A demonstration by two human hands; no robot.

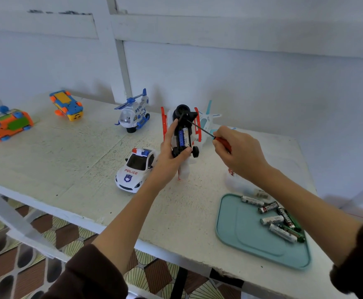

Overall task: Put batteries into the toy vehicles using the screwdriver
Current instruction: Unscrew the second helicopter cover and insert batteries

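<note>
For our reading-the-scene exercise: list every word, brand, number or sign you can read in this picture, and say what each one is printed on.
"POLICE": hood of the police car.
"EVEREADY": black battery on the teal tray.
"EVEREADY": second black battery beside it.
Shield badge under POLICE: no readable text.
Print on the white batteries, the blue battery in the held toy and the red-marked wrapper: too blurred.

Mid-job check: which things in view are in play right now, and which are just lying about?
In play: red-and-white toy gripped by left hand, batteries showing in its belly; screwdriver in right hand; spare batteries on teal tray.

Lying about: police car, blue helicopter, two upturned orange toys.
</note>
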